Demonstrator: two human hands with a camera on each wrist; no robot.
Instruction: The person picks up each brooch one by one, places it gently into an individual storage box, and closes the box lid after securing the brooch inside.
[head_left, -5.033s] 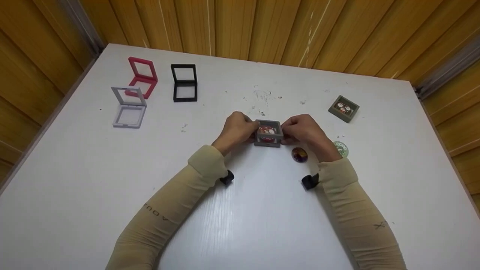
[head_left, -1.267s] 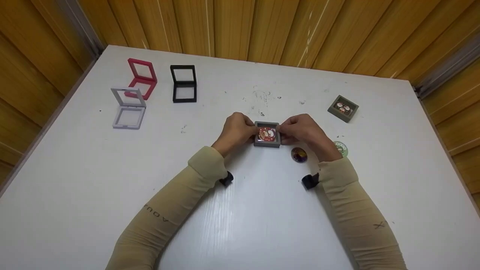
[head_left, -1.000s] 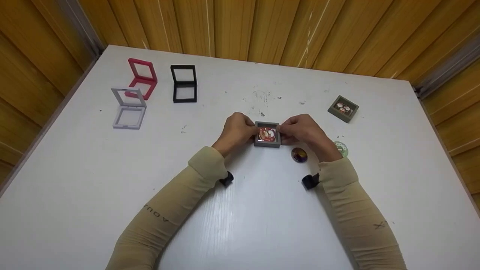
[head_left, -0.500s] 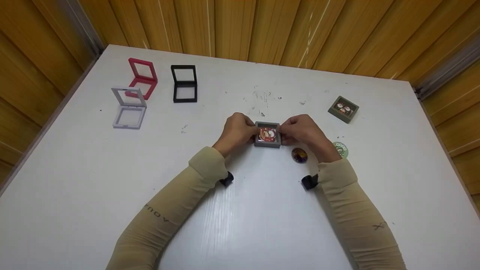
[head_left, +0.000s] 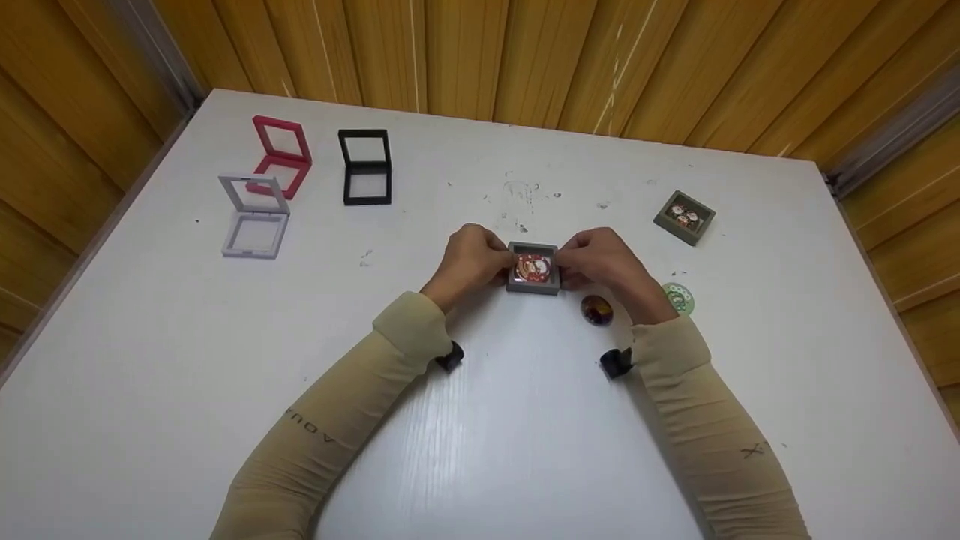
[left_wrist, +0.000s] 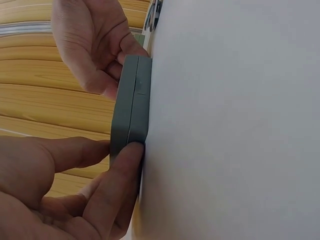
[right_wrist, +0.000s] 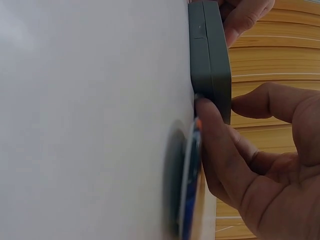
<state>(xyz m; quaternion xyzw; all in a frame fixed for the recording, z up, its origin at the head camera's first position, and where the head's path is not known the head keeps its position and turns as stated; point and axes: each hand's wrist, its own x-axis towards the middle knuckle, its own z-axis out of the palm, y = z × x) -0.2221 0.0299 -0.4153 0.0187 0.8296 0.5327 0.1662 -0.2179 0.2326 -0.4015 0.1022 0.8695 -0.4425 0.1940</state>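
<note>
At mid-table a small square grey display frame point(head_left: 533, 289) lies flat, its two halves closed together. Through its window shows a round red badge point(head_left: 532, 268) with a cartoon picture. My left hand point(head_left: 471, 261) pinches the frame's left side, thumb on top and fingers low along the edge. On the other side my right hand point(head_left: 602, 257) holds it the same way. In the right wrist view a thin seam runs along the side of the grey frame point(right_wrist: 200, 55). A dark, glossy round badge point(head_left: 597, 310) lies just below the right hand.
A green round badge point(head_left: 679, 298) lies beside the right wrist. Another closed grey frame point(head_left: 694, 232), with small figures inside, sits farther right. Red point(head_left: 296, 180), black point(head_left: 367, 201) and pale lilac point(head_left: 251, 253) frames stand opened at the back left of the white table point(head_left: 480, 450).
Five seconds ago the grey frame's upper half was raised at the front above the red badge; it then came down onto the lower half. Over the last second both hands have stayed in place.
</note>
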